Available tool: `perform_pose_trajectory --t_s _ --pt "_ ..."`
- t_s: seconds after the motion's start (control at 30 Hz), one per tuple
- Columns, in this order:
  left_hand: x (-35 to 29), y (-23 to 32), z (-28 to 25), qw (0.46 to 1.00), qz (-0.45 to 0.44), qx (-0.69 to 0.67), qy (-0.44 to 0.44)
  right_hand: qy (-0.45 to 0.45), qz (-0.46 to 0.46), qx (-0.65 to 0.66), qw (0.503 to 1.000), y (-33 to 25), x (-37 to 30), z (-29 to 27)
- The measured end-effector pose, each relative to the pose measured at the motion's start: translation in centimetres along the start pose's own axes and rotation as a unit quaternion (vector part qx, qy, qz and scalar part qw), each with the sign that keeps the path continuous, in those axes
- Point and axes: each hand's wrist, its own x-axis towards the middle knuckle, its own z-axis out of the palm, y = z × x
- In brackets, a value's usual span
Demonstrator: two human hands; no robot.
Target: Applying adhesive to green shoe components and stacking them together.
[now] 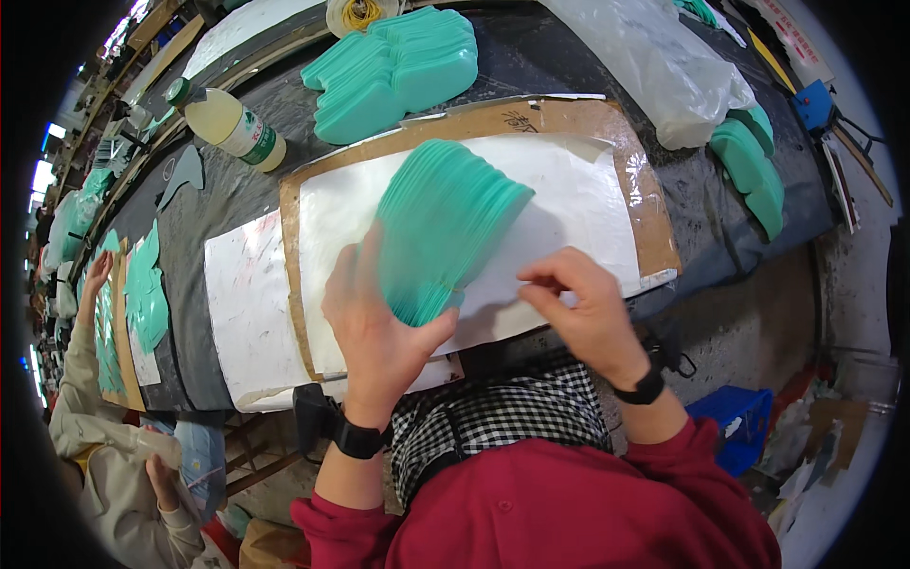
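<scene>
My left hand (365, 313) grips a thick stack of thin green sheets (445, 213) with rounded outlines, fingers along its left side and thumb at the lower end. The stack tilts up above a white sheet (588, 209), its layers slightly fanned along the right edge. To the right of it, apart from the stack, my right hand (583, 308) has its fingers curled in a pinch. Whether anything small sits between those fingertips cannot be made out.
Another pile of green pieces (393, 71) lies farther back, near a bottle of pale liquid (227, 126). Brown board (654, 218) underlies the white sheet. Clear plastic (654, 71) and more green pieces (749, 166) lie right. A co-worker's arm (83, 332) reaches in at left.
</scene>
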Motion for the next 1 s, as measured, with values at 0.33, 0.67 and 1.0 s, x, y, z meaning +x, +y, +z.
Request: perform_pose_trajectory --t_s 0.33,0.67,1.0 --pt "-0.4 1.7 0.3 0.997 0.006 -0.001 0.083 0.106 -0.2 -0.183 0.957 -5.3 2.8 5.2" --pt "-0.7 1.3 0.3 0.995 0.008 0.036 0.097 -0.036 -0.224 -0.366 0.902 -6.1 5.4 6.3" --pt "-0.8 0.6 0.4 0.994 -0.098 -0.001 -0.044 -0.227 0.022 0.187 0.956 -7.1 6.0 1.1"
